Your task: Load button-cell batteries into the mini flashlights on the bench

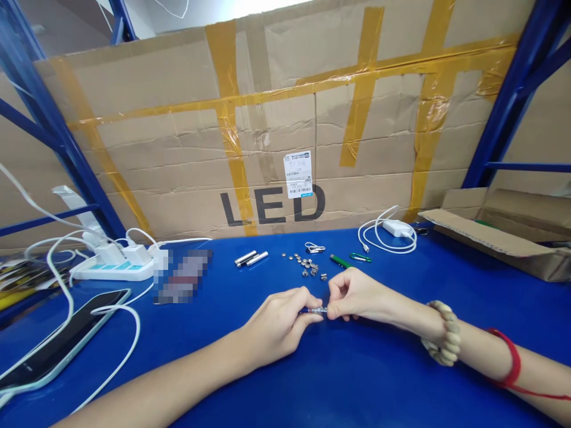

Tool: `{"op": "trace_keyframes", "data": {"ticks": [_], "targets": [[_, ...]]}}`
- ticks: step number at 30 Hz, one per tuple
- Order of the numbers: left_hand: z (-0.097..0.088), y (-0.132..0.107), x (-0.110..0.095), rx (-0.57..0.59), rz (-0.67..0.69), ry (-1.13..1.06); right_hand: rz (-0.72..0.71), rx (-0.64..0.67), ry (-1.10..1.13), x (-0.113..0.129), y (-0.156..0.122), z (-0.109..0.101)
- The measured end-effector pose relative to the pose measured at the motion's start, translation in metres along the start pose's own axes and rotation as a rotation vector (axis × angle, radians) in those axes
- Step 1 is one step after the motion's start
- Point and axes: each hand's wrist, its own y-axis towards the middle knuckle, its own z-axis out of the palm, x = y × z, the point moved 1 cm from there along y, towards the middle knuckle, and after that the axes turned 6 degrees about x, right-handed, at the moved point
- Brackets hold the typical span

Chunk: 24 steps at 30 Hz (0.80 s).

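My left hand (283, 324) is closed around a small blue-and-silver cylinder (316, 310), with thumb and forefinger along its sides. At the cylinder's right end, the fingertips of my right hand (350, 294) are pinched together; whether they hold a separate small part is hidden. Just beyond my right hand lies a green tube (340, 260), partly covered by it. Several small silvery discs like button cells (311, 266) are scattered past the fingertips. Two short silver tubes (252, 259) lie side by side farther left.
Behind the discs are silver clips (314, 247) and a green carabiner (360, 257). A white cable with adapter (397, 229) lies back right, before an open cardboard box (504, 238). At left are a power strip (118, 270) and a phone (62, 342) among cables. A large carton (276, 131) stands behind.
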Motion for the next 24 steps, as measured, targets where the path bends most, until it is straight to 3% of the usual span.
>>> {"op": "trace_keyframes", "data": {"ticks": [6,14,19,22,24], "targets": [[-0.003,0.001,-0.003,0.038,0.021,0.034,0.006,-0.016,0.043,0.001,0.000,0.002],[-0.002,0.003,-0.001,-0.009,-0.067,0.041,-0.098,-0.092,-0.168,0.007,-0.003,-0.004],[-0.002,0.006,-0.003,-0.067,-0.134,-0.001,-0.363,-0.294,-0.478,0.021,-0.012,-0.007],[-0.003,0.007,-0.004,-0.080,-0.168,-0.030,-0.637,-0.330,-0.699,0.024,-0.017,-0.007],[-0.003,0.007,-0.004,-0.076,-0.201,-0.056,-0.746,-0.348,-0.849,0.023,-0.019,-0.008]]}}
